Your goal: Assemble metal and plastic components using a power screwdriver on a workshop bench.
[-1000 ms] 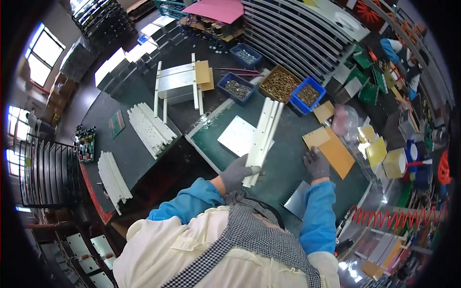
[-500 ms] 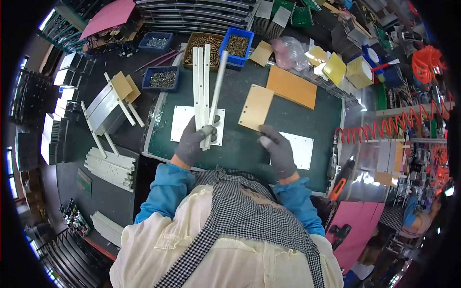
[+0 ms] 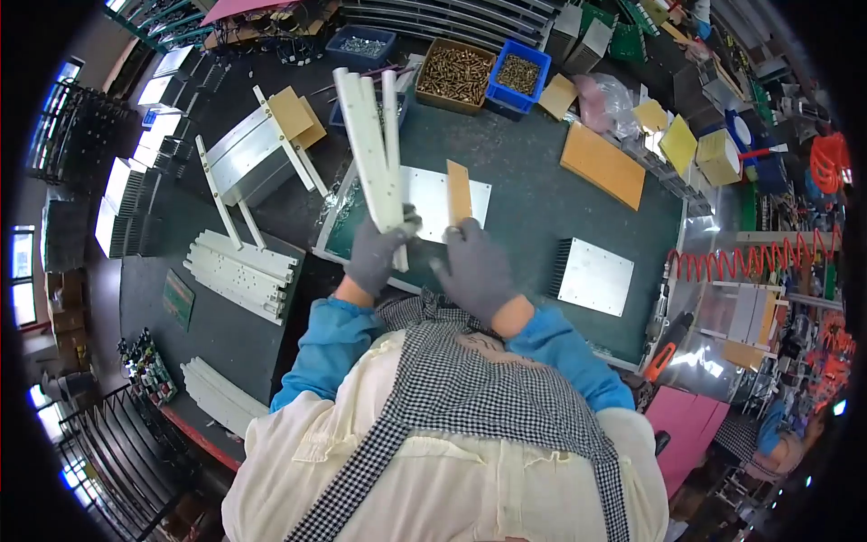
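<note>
Tan board [image 3: 459, 191] swings edge-on, nearer the white rails [image 3: 366, 135]

Long and stiff-looking, the rails, perhaps three though blur muddies the count, rise beyond the left hand [image 3: 375, 257], which is clamped near their lower ends; probably light, they would balance better held mid-length. Apart from it, the right hand [image 3: 480, 271] holds the smaller board by its near end; likely rigid and smooth, it suits an edge grip. Right of that hand sits a finned metal block [image 3: 596, 275]; a pale plate [image 3: 429, 199] crowds the space just beyond both hands, and an orange board [image 3: 603, 167] lies farther beyond, to the right.

Red coiled hose [image 3: 757, 256] at right, pink board [image 3: 688, 429] below, window [image 3: 23, 278] far left
</note>
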Tool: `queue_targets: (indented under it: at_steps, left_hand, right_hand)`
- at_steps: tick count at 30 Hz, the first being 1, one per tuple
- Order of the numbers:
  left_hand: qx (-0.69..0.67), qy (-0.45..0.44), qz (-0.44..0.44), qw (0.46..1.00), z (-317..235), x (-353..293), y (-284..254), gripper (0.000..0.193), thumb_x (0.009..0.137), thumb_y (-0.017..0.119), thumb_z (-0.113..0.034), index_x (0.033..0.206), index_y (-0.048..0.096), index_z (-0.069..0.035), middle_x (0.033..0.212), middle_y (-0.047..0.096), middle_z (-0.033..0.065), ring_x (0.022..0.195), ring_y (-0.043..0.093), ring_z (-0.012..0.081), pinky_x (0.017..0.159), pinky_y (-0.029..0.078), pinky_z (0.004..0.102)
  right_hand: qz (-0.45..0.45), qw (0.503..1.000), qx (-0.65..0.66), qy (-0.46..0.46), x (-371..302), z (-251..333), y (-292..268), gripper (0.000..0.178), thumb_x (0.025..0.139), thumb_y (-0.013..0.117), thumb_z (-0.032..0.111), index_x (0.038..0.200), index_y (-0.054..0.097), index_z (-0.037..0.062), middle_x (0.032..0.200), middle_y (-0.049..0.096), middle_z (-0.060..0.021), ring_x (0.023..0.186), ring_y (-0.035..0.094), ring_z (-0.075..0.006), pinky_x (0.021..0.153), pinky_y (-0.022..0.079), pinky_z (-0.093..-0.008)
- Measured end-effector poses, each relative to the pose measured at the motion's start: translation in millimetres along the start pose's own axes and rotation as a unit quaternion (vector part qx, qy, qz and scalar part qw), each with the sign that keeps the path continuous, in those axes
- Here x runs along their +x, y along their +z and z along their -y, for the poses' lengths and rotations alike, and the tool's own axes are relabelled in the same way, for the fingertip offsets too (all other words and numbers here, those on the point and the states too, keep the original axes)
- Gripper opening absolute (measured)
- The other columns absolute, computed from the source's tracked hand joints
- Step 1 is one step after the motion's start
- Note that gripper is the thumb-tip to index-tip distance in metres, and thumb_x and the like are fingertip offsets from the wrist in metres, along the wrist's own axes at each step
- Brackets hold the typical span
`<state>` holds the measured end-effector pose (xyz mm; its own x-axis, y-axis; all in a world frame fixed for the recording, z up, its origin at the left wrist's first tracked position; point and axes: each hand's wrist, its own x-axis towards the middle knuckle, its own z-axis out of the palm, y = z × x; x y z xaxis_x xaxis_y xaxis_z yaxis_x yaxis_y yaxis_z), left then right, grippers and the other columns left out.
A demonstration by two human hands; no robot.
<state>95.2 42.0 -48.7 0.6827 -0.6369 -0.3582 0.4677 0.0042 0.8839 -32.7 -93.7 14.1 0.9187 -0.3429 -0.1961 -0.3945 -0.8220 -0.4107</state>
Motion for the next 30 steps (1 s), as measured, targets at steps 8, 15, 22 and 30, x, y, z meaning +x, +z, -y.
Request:
queue_targets:
  at_steps: [8, 15, 22, 30]
  left_hand:
    - [0.179, -0.048, -0.149, 0.971, -0.1, 30.5, -28.5, 0.043, 0.080, 0.076, -0.009, 0.116, 0.059, 0.007, 0.099, 0.067, 0.0132, 0.084, 0.065, 0.0176, 0.068, 0.054, 0.0283]
    - [0.297, 0.065, -0.109, 0.947, -3.4, 63.5, -17.2, 0.049, 0.078, 0.079, -0.014, 0.120, 0.059, 0.003, 0.099, 0.067, 0.0128, 0.078, 0.063, 0.0159, 0.064, 0.052, 0.0294]
    - [0.211, 0.063, -0.163, 0.962, -21.3, 66.1, -37.4, 0.042, 0.082, 0.075, -0.011, 0.120, 0.062, -0.002, 0.090, 0.067, 0.0076, 0.067, 0.061, 0.0138, 0.058, 0.049, 0.0276]
    - [0.363, -0.001, -0.165, 0.917, -1.8, 47.8, -47.2, 0.055, 0.077, 0.075, -0.010, 0.129, 0.057, -0.002, 0.107, 0.069, 0.0141, 0.100, 0.066, 0.0262, 0.088, 0.051, 0.0358]
  right_hand:
    - [0.032, 0.991, 0.092, -0.089, 7.9, 6.8, 31.7, 0.053, 0.085, 0.066, 0.031, 0.127, 0.054, 0.0018, 0.128, 0.054, -0.0193, 0.111, 0.058, -0.0371, 0.092, 0.050, -0.0436]
    - [-0.128, 0.990, -0.056, -0.033, 8.4, -61.2, 36.4, 0.056, 0.084, 0.067, 0.035, 0.134, 0.055, 0.0122, 0.143, 0.046, -0.0136, 0.135, 0.039, -0.0343, 0.108, 0.034, -0.0505]
    - [-0.115, 0.985, -0.109, -0.066, 0.9, -72.9, 70.6, 0.061, 0.083, 0.069, 0.035, 0.138, 0.052, 0.0149, 0.149, 0.043, -0.0080, 0.142, 0.030, -0.0318, 0.116, 0.021, -0.0540]
    - [-0.085, 0.980, -0.108, -0.144, 17.0, -30.3, 80.0, 0.063, 0.082, 0.066, 0.034, 0.136, 0.051, 0.0049, 0.141, 0.046, -0.0137, 0.138, 0.035, -0.0294, 0.116, 0.019, -0.0532]
